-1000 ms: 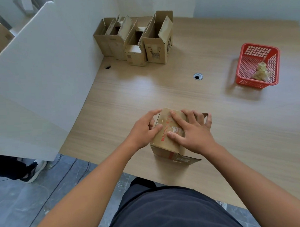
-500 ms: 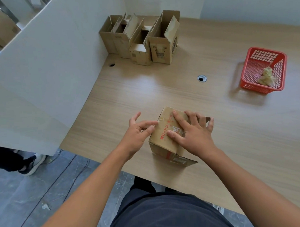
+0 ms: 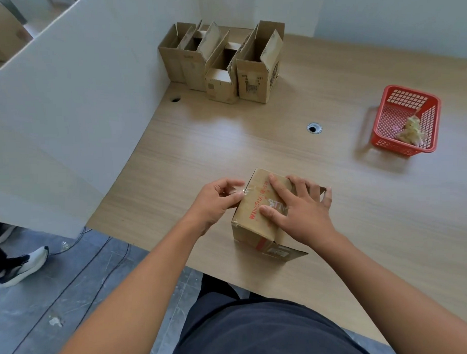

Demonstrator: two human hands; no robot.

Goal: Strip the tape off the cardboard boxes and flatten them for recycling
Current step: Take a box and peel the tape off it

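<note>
"Two hands on the box (image 3: 251, 233) near the table's (image 3: 226, 145) front edge, and the left hand (image 3: 217, 201) had just changed jobs. Half a second back it hovered off the side, fingers spread, touching nothing."

"And at this moment?"

"Its thumb and forefinger had come together at the top left edge, right where a clear strip of tape (image 3: 244, 190) caught the light. It looked like a pinch on the lifted end, though the strip was too thin and shiny to tell how much was caught."

"What about the right hand (image 3: 299, 209)?"

"No change there: flat on the top, fingers straight and fanned, pressing down so the box could not slide."

"So where did that leave the job?"

"Peeling looked about to start on this one. The box stood whole, one flap (image 3: 285, 253) splayed on the table at the near end, nothing flattened. A low, steady pull to the left seemed the call — snatch it and that strip could tear short."

"And the rest?"

"Several boxes (image 3: 223, 63) waited in the far corner by the partition (image 3: 79, 102), flaps up, well apart from this one. The basket (image 3: 406, 91) off to the right already held a wad (image 3: 410, 131) of stripped tape — so I judged the work begun but far from done."
</note>
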